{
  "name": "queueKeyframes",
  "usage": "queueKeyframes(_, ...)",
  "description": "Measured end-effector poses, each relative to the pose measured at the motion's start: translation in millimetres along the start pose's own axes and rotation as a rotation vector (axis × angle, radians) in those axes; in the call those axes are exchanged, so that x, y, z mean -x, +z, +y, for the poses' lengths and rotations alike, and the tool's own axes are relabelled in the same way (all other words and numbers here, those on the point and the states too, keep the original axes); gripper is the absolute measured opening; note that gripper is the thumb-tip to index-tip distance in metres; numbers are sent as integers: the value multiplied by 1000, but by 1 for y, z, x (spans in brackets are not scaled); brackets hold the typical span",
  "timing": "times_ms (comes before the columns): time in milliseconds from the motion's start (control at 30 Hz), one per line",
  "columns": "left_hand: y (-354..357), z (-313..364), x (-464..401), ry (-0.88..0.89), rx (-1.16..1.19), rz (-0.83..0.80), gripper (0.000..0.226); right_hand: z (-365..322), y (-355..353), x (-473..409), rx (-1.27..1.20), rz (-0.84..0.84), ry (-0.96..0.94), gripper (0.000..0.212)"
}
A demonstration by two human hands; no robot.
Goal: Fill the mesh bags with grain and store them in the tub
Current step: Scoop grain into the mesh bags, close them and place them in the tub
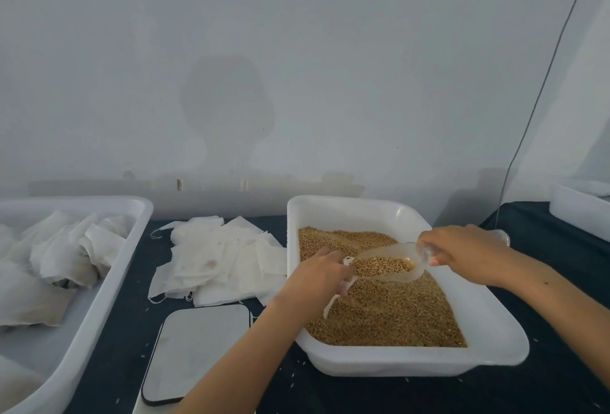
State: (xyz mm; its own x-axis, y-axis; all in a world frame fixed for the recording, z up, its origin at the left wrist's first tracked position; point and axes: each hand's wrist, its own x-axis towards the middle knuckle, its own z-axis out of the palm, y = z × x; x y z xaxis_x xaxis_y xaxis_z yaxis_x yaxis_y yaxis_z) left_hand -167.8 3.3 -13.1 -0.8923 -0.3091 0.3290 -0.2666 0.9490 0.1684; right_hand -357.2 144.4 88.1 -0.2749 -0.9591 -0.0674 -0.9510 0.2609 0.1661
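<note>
The left hand [317, 276] hides most of the mesh bag [347, 262]; the left tub [109, 285] is cut off.

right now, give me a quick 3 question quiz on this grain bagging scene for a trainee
1. True or false: the scoop holds grain.
2. Which hand grips the scoop? A left hand B right hand
3. Where does the pile of empty mesh bags lie: in the left tub, or on the table between it and the grain tub?

Key: 1 true. 2 B; the left hand holds a mesh bag at the scoop's lip. 3 on the table between them.
</note>
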Motion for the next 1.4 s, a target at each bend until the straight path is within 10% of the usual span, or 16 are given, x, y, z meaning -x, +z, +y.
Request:
queueKeyframes(633, -4, 1, 4, -16, 92, 121, 19, -38, -44, -23, 595, 287, -122, 32)
queueKeyframes(1033, -2, 1, 7, -189, 216, 181, 9, -49, 35, -23, 64, -57, 296, 34)
queueKeyframes(1400, -11, -2, 12, -281, 665, 310, 17, -69, 76, -31, -41, -77, 263, 44)
